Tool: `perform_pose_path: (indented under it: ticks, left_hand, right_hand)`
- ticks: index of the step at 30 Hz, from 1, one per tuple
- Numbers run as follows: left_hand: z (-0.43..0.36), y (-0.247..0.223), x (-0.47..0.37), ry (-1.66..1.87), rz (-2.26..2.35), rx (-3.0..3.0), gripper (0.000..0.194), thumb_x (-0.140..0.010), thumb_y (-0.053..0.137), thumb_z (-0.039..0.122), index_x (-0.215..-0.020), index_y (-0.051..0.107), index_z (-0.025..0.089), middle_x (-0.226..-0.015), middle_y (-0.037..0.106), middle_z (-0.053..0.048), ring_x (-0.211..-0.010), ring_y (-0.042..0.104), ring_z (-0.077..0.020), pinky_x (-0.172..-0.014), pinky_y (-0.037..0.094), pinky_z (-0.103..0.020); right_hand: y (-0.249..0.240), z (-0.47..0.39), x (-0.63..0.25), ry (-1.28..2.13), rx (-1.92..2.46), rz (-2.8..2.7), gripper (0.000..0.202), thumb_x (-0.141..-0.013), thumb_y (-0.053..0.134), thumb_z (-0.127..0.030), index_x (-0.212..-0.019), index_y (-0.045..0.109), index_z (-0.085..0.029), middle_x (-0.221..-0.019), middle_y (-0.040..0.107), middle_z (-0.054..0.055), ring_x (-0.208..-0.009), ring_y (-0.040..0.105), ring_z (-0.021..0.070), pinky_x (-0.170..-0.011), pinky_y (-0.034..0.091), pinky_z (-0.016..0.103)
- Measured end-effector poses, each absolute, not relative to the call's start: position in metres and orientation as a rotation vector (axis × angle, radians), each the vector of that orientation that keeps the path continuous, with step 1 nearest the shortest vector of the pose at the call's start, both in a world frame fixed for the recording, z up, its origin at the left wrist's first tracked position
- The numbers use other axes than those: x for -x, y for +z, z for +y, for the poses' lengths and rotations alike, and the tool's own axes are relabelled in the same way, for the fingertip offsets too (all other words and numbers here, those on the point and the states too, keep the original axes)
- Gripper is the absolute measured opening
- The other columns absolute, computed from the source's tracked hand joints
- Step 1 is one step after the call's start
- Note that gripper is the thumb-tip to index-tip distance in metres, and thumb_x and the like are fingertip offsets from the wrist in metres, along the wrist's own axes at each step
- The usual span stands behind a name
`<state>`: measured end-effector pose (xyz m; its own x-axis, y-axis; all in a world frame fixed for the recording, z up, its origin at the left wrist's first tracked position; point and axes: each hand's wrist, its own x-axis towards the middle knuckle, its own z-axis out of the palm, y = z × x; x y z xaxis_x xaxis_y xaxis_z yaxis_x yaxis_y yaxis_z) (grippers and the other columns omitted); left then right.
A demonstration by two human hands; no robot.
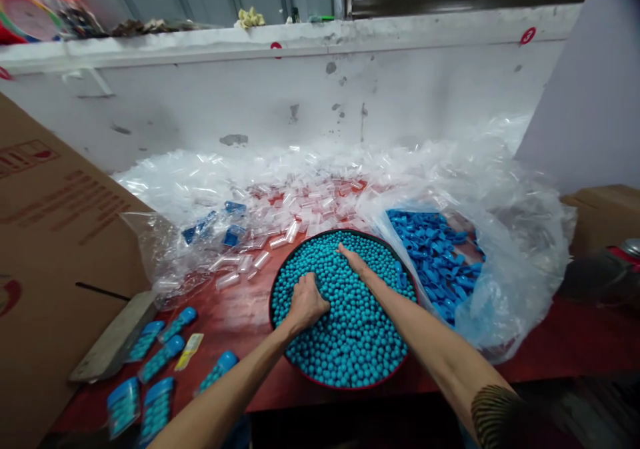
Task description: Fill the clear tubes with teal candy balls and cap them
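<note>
A round tub (414,277) with a dark and red rim is filled with small teal balls (357,342). My left hand (307,302) is in the tub on its left side, fingers curled down among the balls; what they close on is hidden. Farther back in the same tub lies my right hand (353,260), seen edge-on, with most of its fingers sunk in the balls. Blue plastic pieces (401,274) rest on the balls by the right rim.
Clear plastic tubes (315,202) are heaped behind the tub. A clear bag (505,302) of blue caps (437,256) lies to the right. Several filled, blue-capped containers (159,402) sit front left, near a grey block (116,337) and a cardboard box (65,236).
</note>
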<state>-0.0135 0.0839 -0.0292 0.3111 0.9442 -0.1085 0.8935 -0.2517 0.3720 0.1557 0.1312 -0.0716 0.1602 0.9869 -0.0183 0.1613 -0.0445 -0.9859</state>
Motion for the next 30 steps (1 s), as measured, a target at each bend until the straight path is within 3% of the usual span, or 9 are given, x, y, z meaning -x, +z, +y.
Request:
perform_pose_path:
  ticks: [7,12,15,19,22,26,30]
  left_hand:
    - [0.079,-0.04,-0.005,0.561,1.542,-2.01,0.063,-0.06,0.056,0.02,-0.115,0.029,0.008,-0.11,0.048,-0.014,-0.103,0.048,-0.0224,-0.088,0.037,-0.034]
    - [0.075,-0.052,-0.023,0.767,1.283,-1.803,0.055,-0.067,0.049,0.015,-0.117,0.026,0.012,-0.113,0.049,-0.013,-0.103,0.05,-0.019,-0.09,0.039,-0.034]
    - [0.075,-0.057,-0.03,0.766,1.179,-1.832,0.057,-0.069,0.047,0.014,-0.121,0.024,0.016,-0.119,0.047,-0.01,-0.111,0.045,-0.0168,-0.096,0.035,-0.033]
    - [0.075,-0.064,-0.029,0.648,1.166,-1.857,0.065,-0.068,0.051,0.018,-0.126,0.024,0.022,-0.118,0.049,-0.007,-0.115,0.041,-0.0207,-0.098,0.032,-0.038]
    - [0.075,-0.065,-0.023,0.649,1.174,-1.838,0.078,-0.065,0.057,0.023,-0.13,0.015,0.021,-0.126,0.042,-0.009,-0.12,0.035,-0.0223,-0.099,0.031,-0.039]
    - [0.073,-0.059,-0.013,0.682,1.054,-1.843,0.097,-0.06,0.061,0.026,-0.132,-0.002,0.009,-0.138,0.019,-0.017,-0.126,0.024,-0.0227,-0.103,0.024,-0.036]
    - [0.064,-0.055,0.0,0.678,1.12,-1.891,0.084,-0.062,0.058,0.019,-0.132,0.011,0.014,-0.136,0.025,-0.014,-0.125,0.026,-0.0223,-0.103,0.022,-0.038]
  right_hand:
    - [-0.066,0.119,-0.149,1.076,1.377,-1.159,0.051,-0.079,0.033,-0.054,-0.087,0.066,-0.016,-0.081,0.068,0.003,-0.086,0.06,0.0182,-0.085,0.043,0.036]
    - [-0.057,0.104,-0.152,0.972,1.397,-1.193,0.037,-0.076,0.043,-0.046,-0.084,0.066,-0.018,-0.088,0.067,0.003,-0.09,0.058,0.0177,-0.087,0.042,0.035]
    - [-0.049,0.087,-0.149,0.905,1.386,-1.271,0.028,-0.074,0.05,-0.038,-0.089,0.065,-0.019,-0.096,0.065,0.004,-0.095,0.056,0.0179,-0.092,0.037,0.036]
    - [-0.039,0.069,-0.147,0.825,1.331,-1.502,0.026,-0.072,0.056,-0.032,-0.094,0.064,-0.02,-0.103,0.061,0.004,-0.109,0.046,0.0184,-0.098,0.03,0.036]
    - [-0.038,0.067,-0.155,0.806,1.357,-1.54,0.032,-0.08,0.046,-0.033,-0.106,0.058,-0.019,-0.112,0.057,0.006,-0.112,0.044,0.0174,-0.098,0.03,0.036]
    - [-0.041,0.069,-0.168,0.855,1.412,-1.483,0.038,-0.082,0.04,-0.032,-0.115,0.051,-0.016,-0.117,0.054,0.009,-0.109,0.048,0.018,-0.094,0.035,0.037]
    - [-0.042,0.057,-0.172,0.809,1.391,-1.601,0.041,-0.075,0.052,-0.022,-0.116,0.05,-0.017,-0.116,0.054,0.008,-0.108,0.047,0.0183,-0.095,0.034,0.037]
